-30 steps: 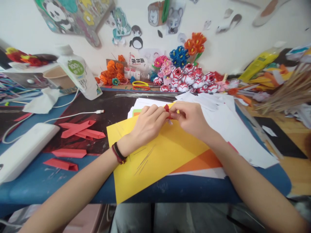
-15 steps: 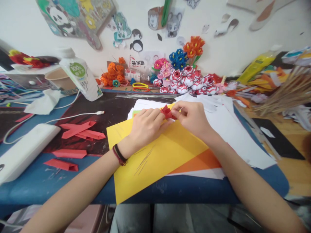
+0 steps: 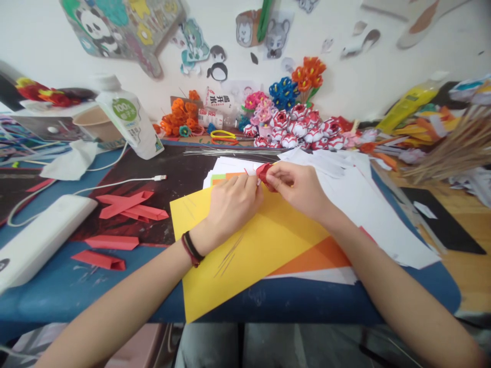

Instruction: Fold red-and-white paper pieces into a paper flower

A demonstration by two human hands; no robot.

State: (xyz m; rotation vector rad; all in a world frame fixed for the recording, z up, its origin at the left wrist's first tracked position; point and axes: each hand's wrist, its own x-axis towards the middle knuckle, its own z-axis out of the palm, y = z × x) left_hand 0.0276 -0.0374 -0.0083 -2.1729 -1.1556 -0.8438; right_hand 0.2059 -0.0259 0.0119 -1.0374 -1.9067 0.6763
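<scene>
Between my two hands is a small red folded paper piece [image 3: 264,173], partly hidden by the fingers. My left hand [image 3: 236,204] is closed on its left side, knuckles up. The thumb and fingers of my right hand [image 3: 297,184] pinch its right side. Below both hands lies a yellow sheet of paper [image 3: 261,243], with several thin wires [image 3: 230,255] on it. An orange sheet [image 3: 314,258] and white sheets show underneath. To the left rest several folded red paper strips [image 3: 126,205], some crossed over each other.
A white power bank [image 3: 48,240] with a cable lies at left, near a white bottle [image 3: 132,117]. Along the wall stand red-and-white paper flowers [image 3: 297,125], yellow-handled scissors [image 3: 223,135] and a bundle of thin wires [image 3: 233,152]. White paper [image 3: 383,214] and brown sticks [image 3: 452,138] are on the right.
The red paper piece has turned and now looks more bunched, with less of its pointed flaps showing. My left fingers have curled in and drawn slightly down. The view has shifted slightly.
</scene>
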